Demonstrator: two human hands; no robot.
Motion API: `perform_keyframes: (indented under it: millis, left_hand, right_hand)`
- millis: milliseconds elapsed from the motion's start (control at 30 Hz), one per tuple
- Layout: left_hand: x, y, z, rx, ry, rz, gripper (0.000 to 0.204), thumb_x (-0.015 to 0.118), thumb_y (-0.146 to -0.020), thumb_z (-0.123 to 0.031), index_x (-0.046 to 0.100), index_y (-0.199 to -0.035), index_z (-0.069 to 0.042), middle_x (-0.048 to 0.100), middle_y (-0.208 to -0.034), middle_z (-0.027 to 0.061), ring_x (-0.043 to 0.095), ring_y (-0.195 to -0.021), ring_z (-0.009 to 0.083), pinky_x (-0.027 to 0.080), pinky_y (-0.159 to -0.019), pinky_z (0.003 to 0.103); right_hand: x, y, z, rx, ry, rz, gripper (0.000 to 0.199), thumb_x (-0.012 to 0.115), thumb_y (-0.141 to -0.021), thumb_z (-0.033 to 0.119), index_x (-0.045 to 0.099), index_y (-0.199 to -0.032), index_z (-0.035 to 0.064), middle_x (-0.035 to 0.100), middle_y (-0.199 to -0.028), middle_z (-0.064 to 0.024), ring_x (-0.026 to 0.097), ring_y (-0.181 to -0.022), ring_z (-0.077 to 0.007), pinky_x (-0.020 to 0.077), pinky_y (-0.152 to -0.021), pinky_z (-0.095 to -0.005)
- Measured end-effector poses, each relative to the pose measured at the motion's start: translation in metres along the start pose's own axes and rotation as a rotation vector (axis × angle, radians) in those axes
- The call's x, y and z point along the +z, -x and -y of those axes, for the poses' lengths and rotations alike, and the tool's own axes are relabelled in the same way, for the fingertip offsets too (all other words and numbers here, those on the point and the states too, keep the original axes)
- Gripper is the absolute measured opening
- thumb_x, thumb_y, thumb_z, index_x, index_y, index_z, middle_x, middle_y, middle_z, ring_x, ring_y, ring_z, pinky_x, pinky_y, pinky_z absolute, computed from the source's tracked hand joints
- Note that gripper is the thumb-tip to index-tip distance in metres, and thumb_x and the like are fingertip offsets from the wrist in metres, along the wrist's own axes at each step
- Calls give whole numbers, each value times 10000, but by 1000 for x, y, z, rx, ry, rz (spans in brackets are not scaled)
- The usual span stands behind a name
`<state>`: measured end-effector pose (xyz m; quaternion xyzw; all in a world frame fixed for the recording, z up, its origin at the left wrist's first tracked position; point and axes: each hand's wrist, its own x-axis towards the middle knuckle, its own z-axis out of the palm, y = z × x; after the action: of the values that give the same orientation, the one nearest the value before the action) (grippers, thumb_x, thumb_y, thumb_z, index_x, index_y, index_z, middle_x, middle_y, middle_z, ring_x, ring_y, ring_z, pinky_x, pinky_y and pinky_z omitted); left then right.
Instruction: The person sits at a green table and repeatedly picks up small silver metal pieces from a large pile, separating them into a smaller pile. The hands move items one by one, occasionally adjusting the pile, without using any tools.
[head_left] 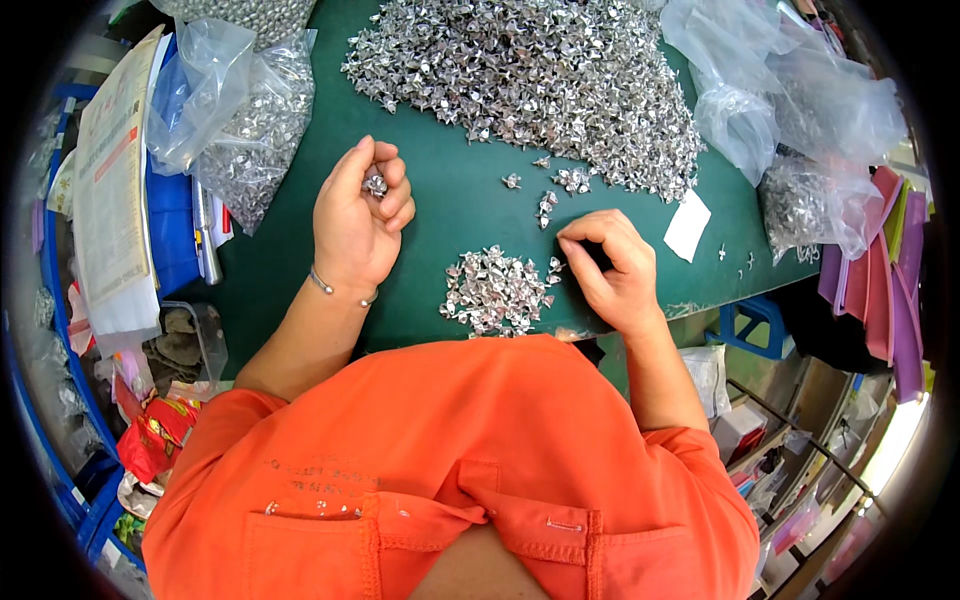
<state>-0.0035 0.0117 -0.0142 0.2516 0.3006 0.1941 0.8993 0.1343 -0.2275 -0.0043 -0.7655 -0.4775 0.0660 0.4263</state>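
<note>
My left hand is raised over the green table, palm up, its fingers curled round small silver metal pieces. A thin open bangle circles that wrist. To the right, my right hand rests low over the table, thumb and forefinger brought together; whether anything is between them is too small to tell. Just left of it lies a small pile of shiny silver metal pieces. A few loose pieces lie beyond its fingertips. The big heap of similar pieces spreads across the far side.
Clear plastic bags of metal pieces stand at the far left and far right. A white paper scrap lies by the heap. Blue trays with papers flank the table's left; a blue stool stands below its right edge.
</note>
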Motion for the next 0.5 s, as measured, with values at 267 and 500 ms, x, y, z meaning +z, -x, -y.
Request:
perform_keyframes:
  millis: [267,500]
  left_hand:
    - [1,0,1,-3,-1,-24,247,468,-1057,-249,597,-959,-63,521,-752,15,415,-533,81,339,-467,232]
    - [0,0,1,0,-10,-8,245,469,-1056,-249,600,-956,-68,524,-753,11,413,-536,77,333,-467,227]
  right_hand:
    - [11,-16,2,11,67,-12,193,741,-736,-47,641,-877,40,670,-870,-85,643,-801,-281,523,-709,-364]
    - [-4,-3,1,195,-51,-26,173,661,-799,-113,650,-912,17,674,-912,-103,657,-798,-229,528,-696,-306]
